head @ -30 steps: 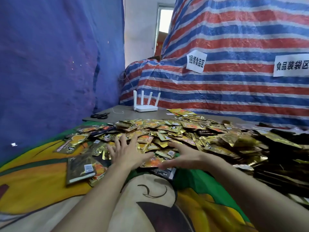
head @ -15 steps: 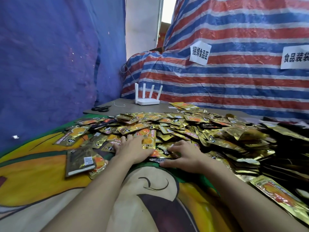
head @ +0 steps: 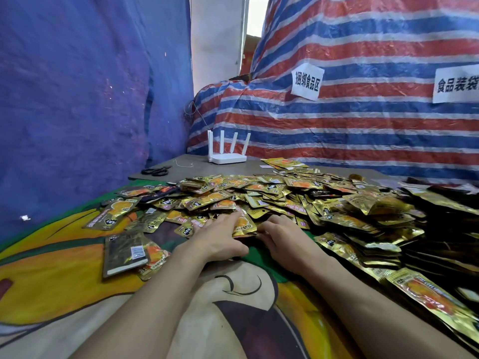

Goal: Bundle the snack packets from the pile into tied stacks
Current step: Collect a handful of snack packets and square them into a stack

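Both hands meet at the near edge of the pile of snack packets (head: pixel 285 195), a wide heap of gold foil sachets with orange pictures that covers most of the cartoon-print cloth (head: pixel 64 275) on the tabletop (head: pixel 197 167).

The left hand (head: pixel 220 239) lies palm down, its fingers (head: pixel 232 217) fairly straight and close together, pressed over a few overlapped packets (head: pixel 245 225) at the front of the heap. The right hand (head: pixel 282 234) sits just beside it, touching the same packets from the right. Its fingers are bent at the knuckles and the tips are tucked down out of sight, so I cannot tell whether they pinch anything.

A face-down packet (head: pixel 125 252) (dark back, white barcode label) lies apart from the heap on the cloth to the left, partly covering another sachet.

Past the pile, on the bare grey tabletop, a white router (head: pixel 226 156) stands with four aerials upright. A pair of black scissors (head: pixel 155 171) lies near the left corner, with a short loose thread (head: pixel 184 164) between the two.

A blue tarp (head: pixel 77 99) hangs along the left. A red, white and blue striped tarp (head: pixel 363 125) rises behind the table and carries two white paper signs (head: pixel 307 81) printed with black characters, the right one cut off by the frame edge.
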### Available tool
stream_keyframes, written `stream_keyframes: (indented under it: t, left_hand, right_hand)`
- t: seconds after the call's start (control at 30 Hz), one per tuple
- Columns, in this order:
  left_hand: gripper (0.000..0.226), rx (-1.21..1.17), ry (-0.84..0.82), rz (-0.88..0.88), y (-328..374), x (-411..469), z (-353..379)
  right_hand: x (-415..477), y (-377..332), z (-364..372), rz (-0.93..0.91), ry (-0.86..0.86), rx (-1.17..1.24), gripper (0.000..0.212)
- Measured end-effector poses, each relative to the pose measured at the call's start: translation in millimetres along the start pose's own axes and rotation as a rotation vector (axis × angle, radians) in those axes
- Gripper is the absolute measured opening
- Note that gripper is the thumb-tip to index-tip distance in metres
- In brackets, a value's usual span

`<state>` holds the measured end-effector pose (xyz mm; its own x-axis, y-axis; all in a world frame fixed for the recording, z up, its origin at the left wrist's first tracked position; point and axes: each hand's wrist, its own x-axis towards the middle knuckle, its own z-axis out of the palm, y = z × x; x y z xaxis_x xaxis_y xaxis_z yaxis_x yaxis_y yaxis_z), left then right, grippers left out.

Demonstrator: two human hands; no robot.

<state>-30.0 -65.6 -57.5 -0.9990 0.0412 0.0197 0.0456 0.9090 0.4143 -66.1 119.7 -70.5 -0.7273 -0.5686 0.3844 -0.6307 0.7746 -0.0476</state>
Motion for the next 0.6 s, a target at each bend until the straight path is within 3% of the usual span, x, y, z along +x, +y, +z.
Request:
stream_keyframes:
  t: [0.2, 0.4, 0.5, 0.6]
  left_hand:
    - [0.054, -0.061, 0.341, 0.046, -4.2, 2.8, 7.2]
    - [0.025, -0.240, 0.442, 0.194, -1.5, 1.1, -1.6]
    - [0.007, -0.358, 0.440, 0.300, 2.7, 0.3, -5.3]
    - [0.009, -0.554, 0.436, 0.302, 9.3, -2.3, -7.7]
  right_hand:
    - [-1.5, -4.7, 1.0, -0.033, 0.250, 0.001, 0.029]
    - [-1.1, -7.0, -5.2, 0.093, 0.526, 0.404, 0.016]
    - [-3.2, -4.4, -16.1, 0.140, 0.521, 0.696, 0.017]
    - [-4.8, 1.1, -32.1, 0.150, 0.435, 0.920, 0.033]
